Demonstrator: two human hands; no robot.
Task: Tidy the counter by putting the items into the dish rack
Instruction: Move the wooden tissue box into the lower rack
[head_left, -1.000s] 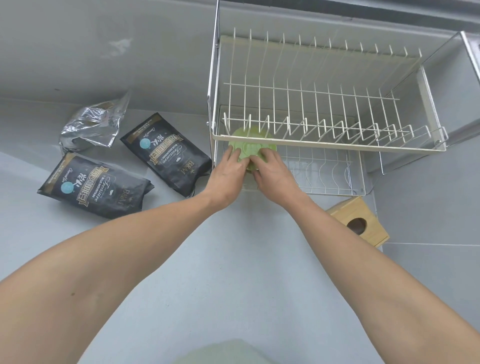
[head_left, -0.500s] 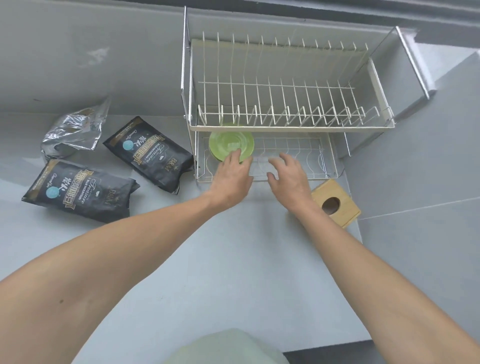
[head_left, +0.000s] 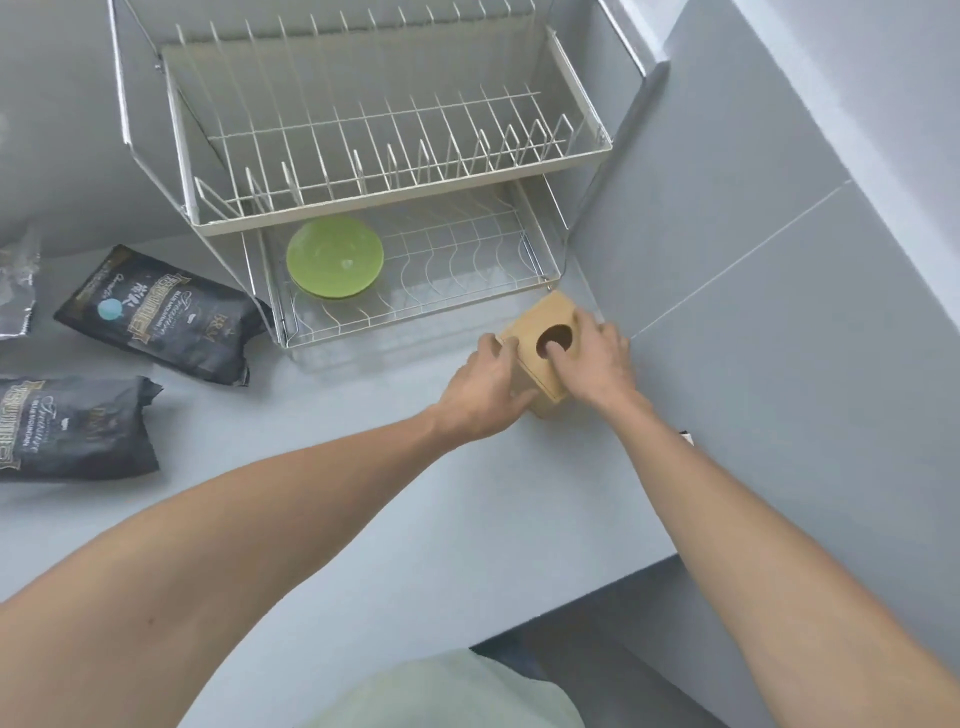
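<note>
A two-tier wire dish rack (head_left: 395, 195) stands on the grey counter against the back wall. On the left of its lower tier lies a green bowl (head_left: 335, 257). A wooden box (head_left: 540, 332) with a round hole in its top sits on the counter just right of the rack's front corner. My left hand (head_left: 480, 389) presses against the box's left side, thumb on the top edge. My right hand (head_left: 595, 358) lies over its right side, with a finger at the hole. Both hands clasp the box, which still rests on the counter.
Two black coffee bags lie on the counter left of the rack, one (head_left: 161, 317) near it and one (head_left: 72, 426) at the frame's left edge. A crumpled silver bag (head_left: 18, 291) lies behind them. A grey wall (head_left: 753, 260) rises right beside the box.
Both hands left the green bowl in the lower tier and moved right to the wooden box, where they now close on its sides. The view has swung to the right.
</note>
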